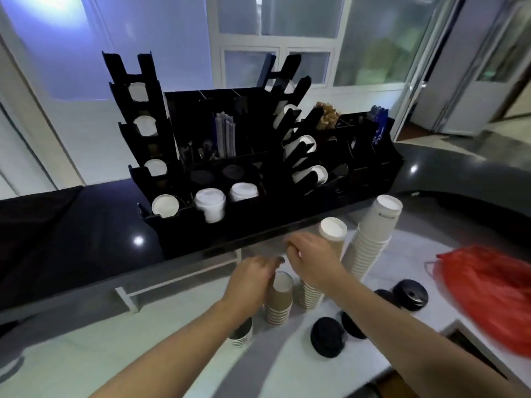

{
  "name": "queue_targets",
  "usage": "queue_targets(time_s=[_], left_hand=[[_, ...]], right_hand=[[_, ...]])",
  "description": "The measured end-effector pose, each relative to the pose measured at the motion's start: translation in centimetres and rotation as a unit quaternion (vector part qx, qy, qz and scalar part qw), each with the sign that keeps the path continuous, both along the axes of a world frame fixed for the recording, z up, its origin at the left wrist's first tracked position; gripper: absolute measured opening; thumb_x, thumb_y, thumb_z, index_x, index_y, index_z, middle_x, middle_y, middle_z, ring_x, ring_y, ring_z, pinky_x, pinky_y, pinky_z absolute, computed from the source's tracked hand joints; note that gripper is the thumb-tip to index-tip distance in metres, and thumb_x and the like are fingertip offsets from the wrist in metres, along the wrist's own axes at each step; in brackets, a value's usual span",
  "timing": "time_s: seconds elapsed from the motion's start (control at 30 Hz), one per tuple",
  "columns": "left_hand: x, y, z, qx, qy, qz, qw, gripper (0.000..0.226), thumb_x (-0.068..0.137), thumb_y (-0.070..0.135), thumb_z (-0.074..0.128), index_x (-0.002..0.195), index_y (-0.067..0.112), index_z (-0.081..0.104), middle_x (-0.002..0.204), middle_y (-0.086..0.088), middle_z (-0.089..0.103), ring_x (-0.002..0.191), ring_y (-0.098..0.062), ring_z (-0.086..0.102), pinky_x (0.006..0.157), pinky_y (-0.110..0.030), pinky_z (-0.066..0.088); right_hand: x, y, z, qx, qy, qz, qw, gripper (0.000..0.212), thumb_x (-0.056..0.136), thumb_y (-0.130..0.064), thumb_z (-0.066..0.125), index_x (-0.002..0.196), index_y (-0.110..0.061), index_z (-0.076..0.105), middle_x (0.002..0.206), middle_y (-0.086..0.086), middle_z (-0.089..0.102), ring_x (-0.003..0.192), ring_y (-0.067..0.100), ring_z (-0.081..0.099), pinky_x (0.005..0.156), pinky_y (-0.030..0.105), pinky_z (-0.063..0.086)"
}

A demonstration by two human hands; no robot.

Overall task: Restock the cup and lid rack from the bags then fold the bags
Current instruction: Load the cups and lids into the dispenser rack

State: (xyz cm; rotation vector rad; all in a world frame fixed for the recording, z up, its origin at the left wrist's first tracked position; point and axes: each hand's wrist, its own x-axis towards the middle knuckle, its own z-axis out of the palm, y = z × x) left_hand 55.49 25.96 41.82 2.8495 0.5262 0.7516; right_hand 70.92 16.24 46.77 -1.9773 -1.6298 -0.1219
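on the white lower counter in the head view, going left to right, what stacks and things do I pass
small dark cup stack → brown cup stack → black lid → tall white cup stack → black lid by the bag → red bag

**Cup rack, cup stacks, lids and red bag on the counter**

A black cup and lid rack [258, 156] stands on a dark raised counter, holding white cups in its side slots and white lids in the front row. Below it, on a pale worktop, stand a tall white cup stack [373, 237], a brown cup stack [280, 300] and a third stack [311, 294] beside it. Black lids [327, 336] lie near them. A crumpled red bag [488, 294] lies at the right.
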Motion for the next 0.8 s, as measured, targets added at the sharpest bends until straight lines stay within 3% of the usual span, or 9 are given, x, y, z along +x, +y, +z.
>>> queue_targets(time_s=[0.1, 0.23, 0.33, 0.4, 0.47, 0.57, 0.7, 0.8], left_hand=[[0.0, -3.0, -2.4, -0.037, 0.01, -0.039, 0.999, 0.029, 0.075, 0.012, 0.066, 0.103, 0.018, 0.07, 0.085, -0.001, 0.072, 0.076, -0.024, 0.067, 0.061, -0.031, 0.053], [-0.4, -6.4, -6.1, -0.085, 0.068, -0.068, 0.992, 0.011, 0.087, 0.021, 0.052, 0.097, 0.023, 0.057, 0.094, 0.004, 0.065, 0.085, -0.021, 0.059, 0.066, -0.03, 0.041], [-0.6, -7.9, -8.8, -0.101, 0.112, -0.058, 0.987, 0.02, 0.088, 0.023, 0.052, 0.107, 0.025, 0.058, 0.108, 0.005, 0.064, 0.097, -0.02, 0.061, 0.073, -0.029, 0.044], [-0.8, -8.7, -10.2, -0.111, 0.167, -0.026, 0.979, 0.032, 0.094, 0.029, 0.043, 0.122, 0.024, 0.058, 0.126, 0.006, 0.059, 0.113, -0.02, 0.055, 0.087, -0.035, 0.049], [-0.9, -9.7, -11.3, -0.103, 0.203, 0.005, 0.974, 0.037, 0.098, 0.035, 0.035, 0.125, 0.024, 0.057, 0.128, 0.005, 0.057, 0.116, -0.021, 0.054, 0.091, -0.038, 0.048], [-0.8, -11.6, -12.7, -0.094, 0.226, 0.03, 0.969, 0.045, 0.1, 0.039, 0.023, 0.122, 0.023, 0.059, 0.122, 0.002, 0.059, 0.109, -0.024, 0.055, 0.087, -0.037, 0.046], [-1.2, -13.2, -14.3, -0.129, 0.258, 0.045, 0.956, 0.039, 0.102, 0.032, 0.037, 0.133, 0.022, 0.056, 0.132, 0.001, 0.057, 0.115, -0.023, 0.054, 0.094, -0.037, 0.048], [-1.7, -14.0, -15.1, -0.154, 0.266, 0.058, 0.95, 0.043, 0.099, 0.03, 0.039, 0.138, 0.024, 0.054, 0.137, 0.002, 0.055, 0.119, -0.023, 0.052, 0.097, -0.037, 0.046]], right_hand=[[0.4, -5.2, -3.5, -0.023, 0.011, -0.039, 0.999, 0.017, 0.094, -0.016, 0.057, 0.103, -0.013, 0.071, 0.095, 0.002, 0.072, 0.084, 0.021, 0.063, 0.073, 0.034, 0.053], [1.5, -10.4, -8.8, -0.063, 0.025, -0.048, 0.997, 0.011, 0.093, -0.019, 0.059, 0.098, -0.016, 0.068, 0.089, -0.002, 0.066, 0.079, 0.02, 0.061, 0.064, 0.038, 0.052], [3.1, -12.5, -12.9, -0.164, 0.045, -0.064, 0.983, 0.032, 0.096, -0.03, 0.059, 0.125, -0.019, 0.063, 0.121, 0.0, 0.063, 0.107, 0.023, 0.061, 0.085, 0.038, 0.053], [3.9, -13.3, -15.5, -0.25, 0.057, -0.056, 0.965, 0.049, 0.096, -0.042, 0.057, 0.141, -0.024, 0.05, 0.144, 0.0, 0.048, 0.126, 0.023, 0.05, 0.1, 0.036, 0.047], [4.4, -13.6, -17.9, -0.32, 0.044, -0.05, 0.945, 0.064, 0.095, -0.052, 0.056, 0.15, -0.027, 0.036, 0.159, 0.003, 0.03, 0.14, 0.028, 0.037, 0.109, 0.04, 0.041], [4.6, -13.5, -21.1, -0.371, 0.025, -0.038, 0.928, 0.076, 0.093, -0.056, 0.056, 0.157, -0.031, 0.023, 0.167, 0.006, 0.01, 0.15, 0.031, 0.02, 0.115, 0.045, 0.036], [4.3, -13.3, -23.9, -0.383, 0.012, -0.036, 0.923, 0.078, 0.092, -0.049, 0.059, 0.157, -0.033, 0.019, 0.167, 0.003, 0.0, 0.153, 0.034, 0.002, 0.119, 0.053, 0.028], [4.2, -13.7, -25.4, -0.356, 0.034, -0.044, 0.933, 0.075, 0.095, -0.042, 0.06, 0.158, -0.035, 0.018, 0.168, 0.002, -0.006, 0.154, 0.035, -0.006, 0.12, 0.052, 0.026]])
